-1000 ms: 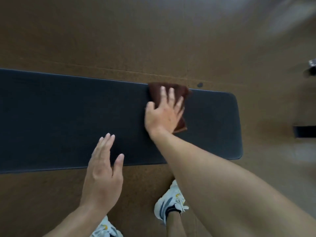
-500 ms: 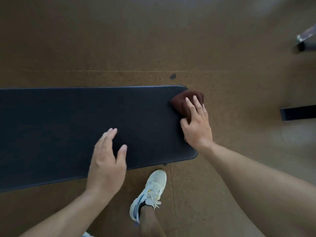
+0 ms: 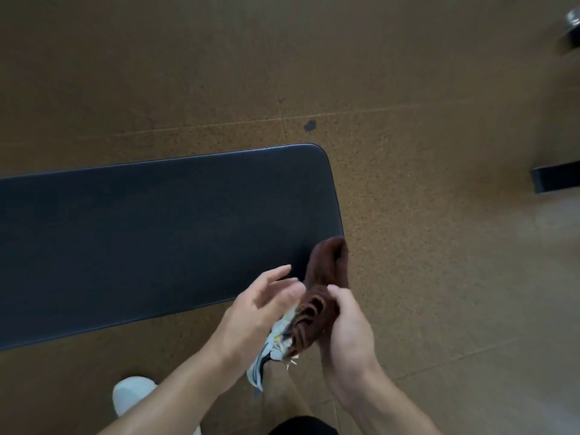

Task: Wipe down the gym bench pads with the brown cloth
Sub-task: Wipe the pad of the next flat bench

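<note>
I see my right hand (image 3: 343, 321) gripping the bunched brown cloth (image 3: 323, 296) just off the bench (image 3: 157, 233) pad's near corner; my left hand (image 3: 260, 304) hovers beside it, fingers loose.

Setting: gym floor. Evidence: long black padded bench pad (image 3: 163, 233) with rounded corner and piped edge; brown speckled rubber tile flooring (image 3: 423, 152) with visible seams all round the pad; black bar-shaped equipment foot (image 3: 555, 180) on the floor well to the pad's right; white trainers (image 3: 133, 394) on the floor just beside the pad's near edge
</note>
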